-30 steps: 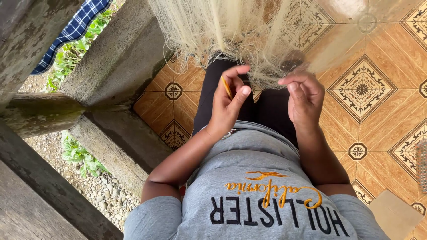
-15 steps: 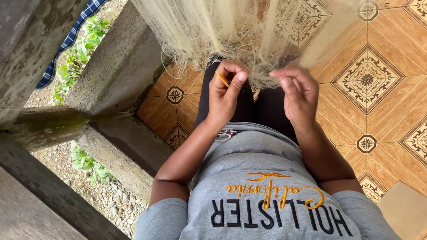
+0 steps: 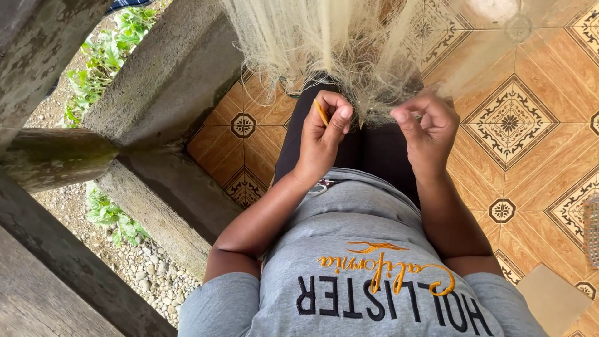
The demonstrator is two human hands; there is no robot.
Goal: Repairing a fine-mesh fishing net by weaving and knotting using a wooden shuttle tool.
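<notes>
While the net (image 3: 324,43) hung before us, our left hand (image 3: 321,134) pinched a yellow needle (image 3: 321,112) and our right hand (image 3: 424,128) gripped mesh taut.

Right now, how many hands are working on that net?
2. The left hand pinches a thin yellow tool at the net; the right hand grips the mesh beside it. No other hands show.

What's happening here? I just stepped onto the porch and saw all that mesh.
A person in a grey shirt is working on a pale fishing net hanging in front of them. The left hand pinches a thin yellow tool at the net's edge, while the right hand grips the mesh beside it, above the tiled floor.
</notes>
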